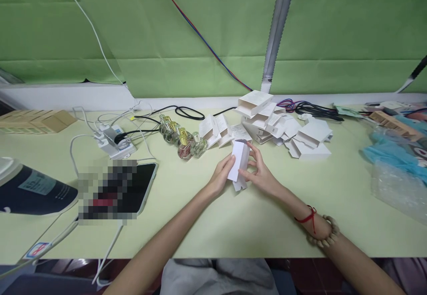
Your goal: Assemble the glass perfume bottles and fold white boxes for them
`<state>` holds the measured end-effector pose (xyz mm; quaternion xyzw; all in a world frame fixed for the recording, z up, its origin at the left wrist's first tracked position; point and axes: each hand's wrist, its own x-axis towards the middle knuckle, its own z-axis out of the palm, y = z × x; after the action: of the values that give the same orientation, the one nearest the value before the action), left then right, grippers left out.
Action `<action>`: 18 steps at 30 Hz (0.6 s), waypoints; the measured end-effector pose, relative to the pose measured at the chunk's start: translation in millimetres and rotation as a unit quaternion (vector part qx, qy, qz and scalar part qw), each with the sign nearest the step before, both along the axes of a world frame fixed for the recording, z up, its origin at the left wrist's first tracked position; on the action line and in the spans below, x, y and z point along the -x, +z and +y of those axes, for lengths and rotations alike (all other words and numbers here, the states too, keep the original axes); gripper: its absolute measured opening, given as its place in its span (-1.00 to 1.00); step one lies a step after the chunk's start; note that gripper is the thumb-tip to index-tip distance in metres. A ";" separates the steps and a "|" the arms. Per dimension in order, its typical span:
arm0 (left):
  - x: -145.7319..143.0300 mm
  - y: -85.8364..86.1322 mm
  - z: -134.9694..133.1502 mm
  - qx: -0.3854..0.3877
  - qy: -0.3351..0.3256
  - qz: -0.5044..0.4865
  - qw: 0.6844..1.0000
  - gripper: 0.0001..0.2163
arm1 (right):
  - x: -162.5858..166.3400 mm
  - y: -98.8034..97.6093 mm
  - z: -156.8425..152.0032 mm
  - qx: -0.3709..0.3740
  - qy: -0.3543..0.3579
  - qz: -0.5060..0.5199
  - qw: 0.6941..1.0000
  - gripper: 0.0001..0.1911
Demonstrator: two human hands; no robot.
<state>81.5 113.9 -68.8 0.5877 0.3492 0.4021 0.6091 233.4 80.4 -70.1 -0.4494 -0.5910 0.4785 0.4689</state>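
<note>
Left hand, right hand: fingers curled around upright white carton.

Pale yellow-green surface spanning the view, backed by a low white ledge. Behind it, a wall hung with overlapping green sheets, divided by a grey vertical strip. A red-and-blue cable and a white cable cross the sheets diagonally. Lighting even; shadows soft.
</note>
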 end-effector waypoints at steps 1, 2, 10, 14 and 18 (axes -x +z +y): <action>-0.1 -2.2 0.7 0.003 0.005 -0.002 1.000 -0.55 | 0.3 0.2 -0.1 -0.004 -0.006 -0.004 1.000 -0.07; -0.3 -4.2 1.5 0.008 0.011 -0.003 1.000 -0.53 | 0.6 0.3 -0.2 -0.010 -0.015 -0.010 1.000 -0.07; -2.9 -0.3 -2.7 -0.056 0.101 0.011 0.993 -0.46 | -4.3 -3.5 4.0 -0.096 -0.109 -0.056 0.988 -0.19; -2.5 5.9 -9.4 -0.110 0.105 0.009 0.988 -0.41 | -4.6 -2.4 2.6 -0.085 -0.087 -0.050 0.991 -0.12; -0.4 6.0 -12.0 -0.127 0.047 0.002 0.991 -0.39 | -2.9 -0.3 -0.2 -0.058 -0.065 -0.019 0.996 -0.24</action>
<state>81.9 102.0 -62.8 0.6441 0.3236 0.4699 0.5095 236.3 80.2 -70.3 -0.4681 -0.5960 0.4034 0.5127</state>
